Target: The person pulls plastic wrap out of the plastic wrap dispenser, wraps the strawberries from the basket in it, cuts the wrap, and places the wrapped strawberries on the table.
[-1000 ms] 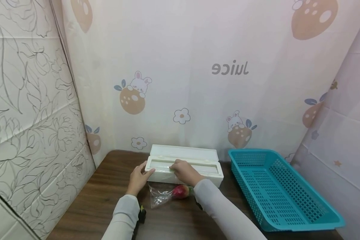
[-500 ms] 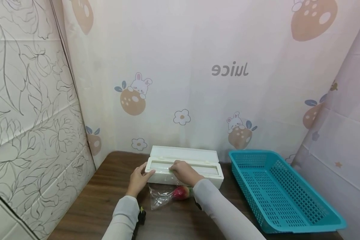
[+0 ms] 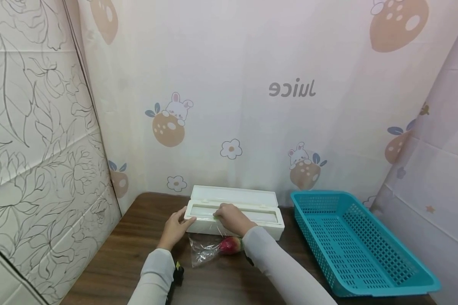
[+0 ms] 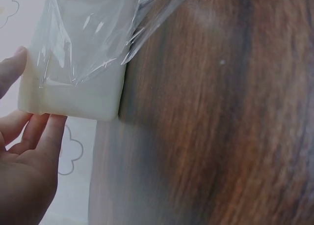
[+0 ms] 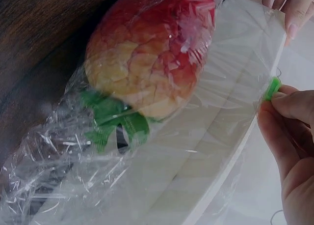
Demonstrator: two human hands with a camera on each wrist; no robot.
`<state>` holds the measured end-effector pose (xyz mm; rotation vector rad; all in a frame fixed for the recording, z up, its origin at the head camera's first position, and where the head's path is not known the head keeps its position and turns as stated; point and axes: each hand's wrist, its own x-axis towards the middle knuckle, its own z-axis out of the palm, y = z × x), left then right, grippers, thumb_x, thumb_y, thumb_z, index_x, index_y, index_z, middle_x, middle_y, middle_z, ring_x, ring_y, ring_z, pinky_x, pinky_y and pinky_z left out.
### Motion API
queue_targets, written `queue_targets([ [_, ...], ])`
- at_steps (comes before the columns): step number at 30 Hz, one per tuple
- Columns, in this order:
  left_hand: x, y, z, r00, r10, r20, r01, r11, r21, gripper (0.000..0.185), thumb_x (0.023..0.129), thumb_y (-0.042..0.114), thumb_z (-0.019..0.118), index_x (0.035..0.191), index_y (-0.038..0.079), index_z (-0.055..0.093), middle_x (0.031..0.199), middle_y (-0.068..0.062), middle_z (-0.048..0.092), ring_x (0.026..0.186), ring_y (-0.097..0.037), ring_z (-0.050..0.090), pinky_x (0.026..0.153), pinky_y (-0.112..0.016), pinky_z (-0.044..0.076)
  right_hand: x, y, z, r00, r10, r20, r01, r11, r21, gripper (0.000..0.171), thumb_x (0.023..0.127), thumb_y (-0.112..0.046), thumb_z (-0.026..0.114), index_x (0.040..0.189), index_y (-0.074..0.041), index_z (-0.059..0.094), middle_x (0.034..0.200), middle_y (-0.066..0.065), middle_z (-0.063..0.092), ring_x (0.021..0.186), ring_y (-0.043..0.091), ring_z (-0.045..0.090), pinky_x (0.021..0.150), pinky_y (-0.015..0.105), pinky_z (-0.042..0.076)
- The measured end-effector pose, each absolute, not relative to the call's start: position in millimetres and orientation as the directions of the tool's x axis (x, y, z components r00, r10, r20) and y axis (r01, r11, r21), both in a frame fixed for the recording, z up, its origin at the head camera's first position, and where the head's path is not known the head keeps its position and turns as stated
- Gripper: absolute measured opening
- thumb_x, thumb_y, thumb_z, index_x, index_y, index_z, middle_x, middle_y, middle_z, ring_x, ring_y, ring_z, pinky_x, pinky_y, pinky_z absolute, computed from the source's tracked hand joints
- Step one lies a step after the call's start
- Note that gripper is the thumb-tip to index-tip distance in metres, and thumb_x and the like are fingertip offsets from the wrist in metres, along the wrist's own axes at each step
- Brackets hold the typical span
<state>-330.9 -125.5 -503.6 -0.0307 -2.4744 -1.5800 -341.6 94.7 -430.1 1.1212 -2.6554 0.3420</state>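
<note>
A white cling-film dispenser box (image 3: 252,218) lies on the brown table (image 3: 129,250) with its lid open. My left hand (image 3: 183,222) grips the box's left end, thumb on the top corner; the left wrist view shows the left hand (image 4: 19,102) at that end of the box (image 4: 73,82). My right hand (image 3: 218,216) pinches a small green slider (image 5: 271,89) on the box's front rail. Clear film (image 5: 230,112) runs from the box down over a red and yellow fruit (image 5: 152,63) with green leaves. The fruit (image 3: 230,244) lies just in front of the box.
A teal slotted basket (image 3: 351,241) stands to the right of the box. Patterned curtains close off the back and both sides. A small dark object with a yellow bit (image 3: 178,271) shows by my left sleeve.
My right hand has shifted a little to the left along the box's rail with the green slider. The left hand and the fruit stay in place.
</note>
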Motion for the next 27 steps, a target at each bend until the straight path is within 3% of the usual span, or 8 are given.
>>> queue_targets([
  [15,-330,-126,-503,-0.981,-0.094,0.169,0.116,0.411,0.904,0.071,0.079,0.042,0.068,0.135,0.007,0.043,0.124,-0.019,0.045,0.109,-0.032,0.053,0.086,-0.037,0.047,-345,82,-436,-0.702,-0.64,0.312,-0.7,0.701,-0.138,0.017,0.087,-0.007,0.058,0.097,-0.011,0.072,0.082,0.0,0.063,0.079,0.012,0.06,0.072,0.019,0.049],
  [27,-332,-127,-506,-0.983,-0.097,0.156,0.105,0.4,0.91,0.069,0.079,0.042,0.069,0.135,0.01,0.045,0.126,-0.017,0.045,0.113,-0.03,0.05,0.088,-0.036,0.046,-343,76,-437,-0.686,-0.644,0.339,-0.709,0.695,-0.117,0.016,0.086,-0.008,0.061,0.097,-0.011,0.072,0.085,0.001,0.064,0.08,0.012,0.061,0.072,0.019,0.049],
])
